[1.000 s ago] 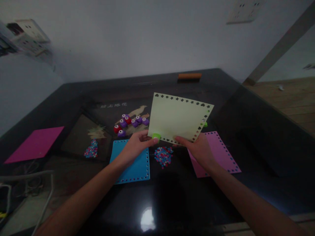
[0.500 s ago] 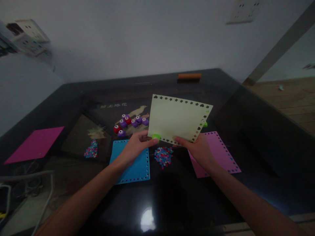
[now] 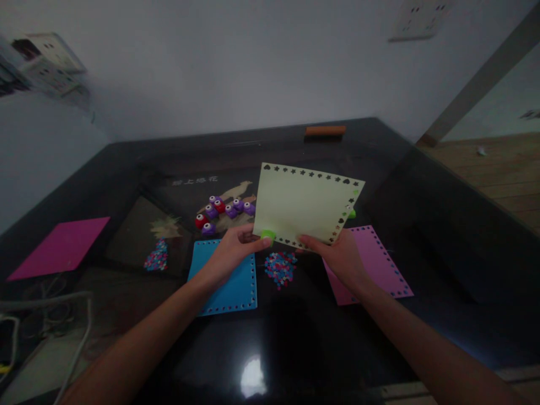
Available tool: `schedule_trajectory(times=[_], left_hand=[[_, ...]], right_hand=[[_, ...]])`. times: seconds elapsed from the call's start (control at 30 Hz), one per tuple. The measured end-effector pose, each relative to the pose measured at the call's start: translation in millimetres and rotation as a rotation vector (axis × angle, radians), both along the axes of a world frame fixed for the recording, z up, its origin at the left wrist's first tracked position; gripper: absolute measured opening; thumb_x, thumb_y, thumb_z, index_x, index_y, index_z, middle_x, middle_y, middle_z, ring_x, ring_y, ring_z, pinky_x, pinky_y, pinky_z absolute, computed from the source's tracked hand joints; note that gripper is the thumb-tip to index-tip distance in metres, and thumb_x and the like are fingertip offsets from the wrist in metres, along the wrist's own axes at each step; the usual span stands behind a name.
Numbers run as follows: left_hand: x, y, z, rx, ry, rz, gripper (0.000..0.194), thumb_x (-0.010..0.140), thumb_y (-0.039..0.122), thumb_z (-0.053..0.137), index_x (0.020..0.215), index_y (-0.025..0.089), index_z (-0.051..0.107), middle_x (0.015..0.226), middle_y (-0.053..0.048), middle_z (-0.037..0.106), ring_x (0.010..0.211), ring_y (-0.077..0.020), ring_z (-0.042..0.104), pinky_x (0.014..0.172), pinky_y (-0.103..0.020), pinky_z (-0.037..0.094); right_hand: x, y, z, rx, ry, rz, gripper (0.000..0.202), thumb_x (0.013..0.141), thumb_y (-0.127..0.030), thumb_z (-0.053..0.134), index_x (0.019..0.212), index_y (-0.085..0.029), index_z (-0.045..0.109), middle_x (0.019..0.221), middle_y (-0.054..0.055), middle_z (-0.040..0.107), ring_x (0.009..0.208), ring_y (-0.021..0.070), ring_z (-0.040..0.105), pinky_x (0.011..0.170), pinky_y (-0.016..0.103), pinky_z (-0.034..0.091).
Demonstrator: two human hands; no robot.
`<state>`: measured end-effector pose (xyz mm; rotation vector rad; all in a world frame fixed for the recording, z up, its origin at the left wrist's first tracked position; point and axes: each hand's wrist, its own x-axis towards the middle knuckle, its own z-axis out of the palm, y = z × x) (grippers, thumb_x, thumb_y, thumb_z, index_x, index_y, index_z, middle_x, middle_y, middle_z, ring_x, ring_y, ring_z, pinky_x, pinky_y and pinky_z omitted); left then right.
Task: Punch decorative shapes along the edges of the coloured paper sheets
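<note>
A pale yellow sheet of paper (image 3: 304,205) is held up above the table, with punched hearts, stars and flowers along its top, right and lower edges. My right hand (image 3: 340,256) pinches its lower edge, thumb on top. At the lower left corner, my left hand (image 3: 236,247) is closed around a light green paper punch (image 3: 268,235), its thumb on the punch; most of the punch is hidden. Under my left hand lies a blue sheet (image 3: 230,292) with punched edges. A pink sheet (image 3: 375,261), also punched, lies under my right hand. Between them is a pile of paper confetti (image 3: 280,269).
Several purple and red paper punches (image 3: 219,208) stand behind my left hand. Another green object (image 3: 351,214) shows partly behind the sheet. A second confetti pile (image 3: 157,257) and a magenta sheet (image 3: 61,247) lie left. A brown roll (image 3: 324,131) rests at the table's back edge.
</note>
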<state>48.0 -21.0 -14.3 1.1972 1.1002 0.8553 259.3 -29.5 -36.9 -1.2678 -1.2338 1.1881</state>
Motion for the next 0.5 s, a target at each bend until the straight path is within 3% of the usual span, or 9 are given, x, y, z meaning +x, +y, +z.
schedule_trajectory(times=[0.5], left_hand=[[-0.7, -0.6, 0.4, 0.023, 0.030, -0.002, 0.034, 0.071, 0.030, 0.072, 0.102, 0.017, 0.068, 0.102, -0.007, 0.072, 0.096, -0.0237, 0.066, 0.093, -0.042, 0.044]], right_hand=[[1.1, -0.3, -0.3, 0.003, -0.031, 0.020, 0.039, 0.069, -0.033, 0.072, 0.104, -0.017, 0.069, 0.107, 0.012, 0.070, 0.092, 0.0287, 0.067, 0.078, 0.044, 0.058]])
